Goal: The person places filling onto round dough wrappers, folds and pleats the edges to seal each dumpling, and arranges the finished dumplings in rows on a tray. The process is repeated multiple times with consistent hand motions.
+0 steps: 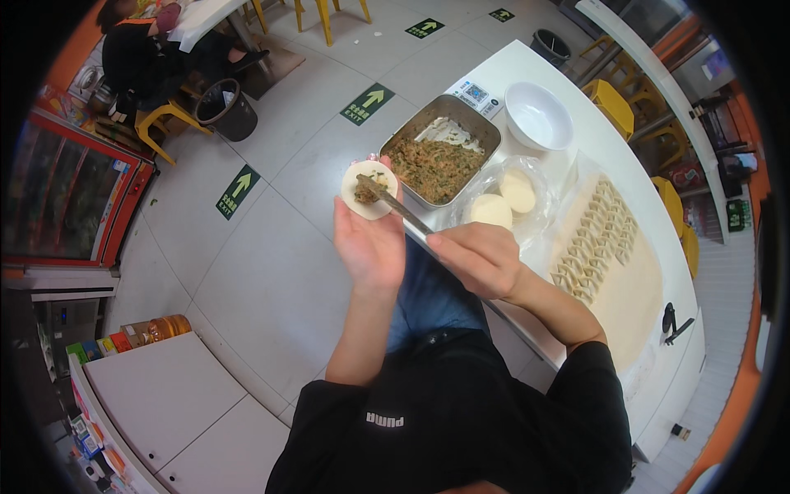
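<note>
On the fingers and palm of my left hand lies a round dumpling wrapper with a small heap of filling on it. My right hand grips a flat wooden spatula, whose tip presses on that filling. Just beyond stands a square metal pan of minced filling with green bits. A clear plastic bag near my right hand holds stacked wrappers. Rows of folded dumplings sit on a floured board or sheet to the right.
A white bowl stands behind the bag on the white table. A small black stand lies near the table's right edge. Another person sits at the far left by a waste bin. A white cabinet is at lower left.
</note>
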`<control>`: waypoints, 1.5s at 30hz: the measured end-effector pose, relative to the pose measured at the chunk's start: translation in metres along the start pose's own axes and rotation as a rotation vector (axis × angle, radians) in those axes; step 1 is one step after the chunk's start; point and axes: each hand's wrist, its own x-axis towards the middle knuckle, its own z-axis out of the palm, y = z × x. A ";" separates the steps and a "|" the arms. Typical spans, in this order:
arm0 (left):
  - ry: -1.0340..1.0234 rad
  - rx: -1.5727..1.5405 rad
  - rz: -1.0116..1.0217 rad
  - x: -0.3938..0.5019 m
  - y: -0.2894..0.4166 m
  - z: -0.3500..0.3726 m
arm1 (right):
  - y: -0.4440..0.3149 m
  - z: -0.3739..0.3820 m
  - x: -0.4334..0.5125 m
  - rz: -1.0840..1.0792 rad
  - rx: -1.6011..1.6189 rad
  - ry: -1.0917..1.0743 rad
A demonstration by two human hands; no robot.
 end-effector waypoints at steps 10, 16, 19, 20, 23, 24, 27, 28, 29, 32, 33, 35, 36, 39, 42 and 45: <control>-0.045 0.050 -0.038 0.005 0.005 -0.002 | 0.008 -0.015 -0.002 0.028 0.027 -0.101; -0.089 0.077 -0.062 0.001 0.006 0.007 | 0.002 -0.018 -0.004 0.958 0.782 0.221; -0.103 0.130 -0.052 -0.002 0.005 0.010 | 0.012 -0.013 -0.006 1.052 0.862 0.282; -0.114 0.145 -0.043 -0.002 0.005 0.011 | 0.016 -0.012 -0.007 1.067 0.871 0.296; -0.120 0.187 -0.013 -0.003 0.006 0.011 | 0.026 -0.015 -0.009 1.115 0.911 0.348; -0.125 0.199 -0.002 -0.003 0.006 0.010 | 0.028 -0.018 -0.009 1.118 0.920 0.358; -0.063 0.175 0.018 -0.002 0.010 0.009 | 0.031 -0.024 -0.007 1.110 0.951 0.390; -0.088 0.173 0.009 -0.001 0.010 0.009 | 0.031 -0.025 -0.006 1.103 0.961 0.411; -0.098 0.172 -0.002 -0.001 0.011 0.008 | 0.032 -0.025 -0.005 1.117 0.960 0.404; -0.103 0.160 -0.032 0.000 0.009 0.007 | 0.034 -0.019 -0.004 1.147 0.948 0.398; -0.126 0.153 -0.039 0.000 0.008 0.006 | 0.036 -0.016 -0.003 1.150 0.941 0.381; -0.090 0.192 0.019 0.003 0.012 0.003 | 0.041 -0.016 -0.004 1.136 0.925 0.382; -0.059 0.212 0.046 0.005 0.015 0.002 | 0.043 -0.018 -0.004 1.119 0.916 0.398; -0.028 0.246 0.162 0.008 0.024 -0.005 | 0.049 -0.025 -0.007 1.030 0.760 0.354; 0.037 0.240 0.143 0.010 0.025 -0.015 | 0.048 -0.028 -0.011 0.972 0.506 0.184; 0.044 0.222 0.094 0.011 0.019 -0.025 | 0.045 -0.024 -0.015 0.938 0.400 0.094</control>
